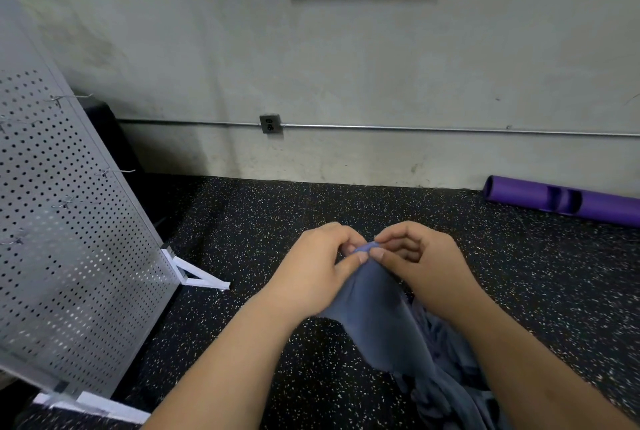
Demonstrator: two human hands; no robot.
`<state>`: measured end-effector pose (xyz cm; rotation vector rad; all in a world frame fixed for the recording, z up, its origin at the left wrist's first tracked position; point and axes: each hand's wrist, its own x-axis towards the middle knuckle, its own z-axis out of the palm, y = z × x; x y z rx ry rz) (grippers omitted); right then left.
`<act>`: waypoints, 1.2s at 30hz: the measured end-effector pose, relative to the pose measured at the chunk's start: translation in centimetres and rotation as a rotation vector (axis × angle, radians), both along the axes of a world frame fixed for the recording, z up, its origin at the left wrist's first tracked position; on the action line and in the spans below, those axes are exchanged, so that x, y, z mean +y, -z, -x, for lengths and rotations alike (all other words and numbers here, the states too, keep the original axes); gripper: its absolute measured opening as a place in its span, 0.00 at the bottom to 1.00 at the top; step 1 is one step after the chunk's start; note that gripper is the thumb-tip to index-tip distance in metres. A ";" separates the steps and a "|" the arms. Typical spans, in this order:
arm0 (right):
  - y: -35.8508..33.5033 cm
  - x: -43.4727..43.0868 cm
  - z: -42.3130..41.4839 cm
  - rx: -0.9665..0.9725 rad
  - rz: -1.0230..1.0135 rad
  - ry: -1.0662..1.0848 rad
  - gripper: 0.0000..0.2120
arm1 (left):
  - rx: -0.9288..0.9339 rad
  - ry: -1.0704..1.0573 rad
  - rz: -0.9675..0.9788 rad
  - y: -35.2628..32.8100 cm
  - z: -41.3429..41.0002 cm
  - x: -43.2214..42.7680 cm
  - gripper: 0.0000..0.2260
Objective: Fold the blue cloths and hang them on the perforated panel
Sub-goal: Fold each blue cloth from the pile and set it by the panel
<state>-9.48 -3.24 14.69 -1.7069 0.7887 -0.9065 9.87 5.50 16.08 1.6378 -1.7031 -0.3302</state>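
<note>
Pinched the top edge of the blue cloth (384, 319) with left hand (318, 263) and right hand (415, 256), fingertips close together. Let it hang below both hands onto the floor (277, 215). Had the perforated panel (69, 222) well left of them.

Over a black speckled rubber floor (277, 222), the left hand (311, 267) and right hand (422, 263) pinch one raised corner of a soft blue cloth (381, 319). A grey perforated metal panel (69, 239) with wire hooks stands at left.

Speckled black floor (263, 222), beige wall (346, 55), purple roller (561, 203).
</note>
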 end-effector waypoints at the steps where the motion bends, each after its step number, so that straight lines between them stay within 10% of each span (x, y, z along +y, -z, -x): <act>1: 0.1 -0.1 0.2 0.006 -0.028 -0.023 0.10 | -0.005 -0.009 0.004 0.0 -0.1 0.0 0.02; 16: 1.4 -1.2 1.5 0.527 0.223 -0.082 0.11 | 0.385 -0.196 0.242 -1.9 -3.6 0.8 0.04; 36: 0.3 -3.1 4.0 0.302 0.225 -0.023 0.10 | 0.696 -0.723 0.292 0.5 -8.3 0.1 0.05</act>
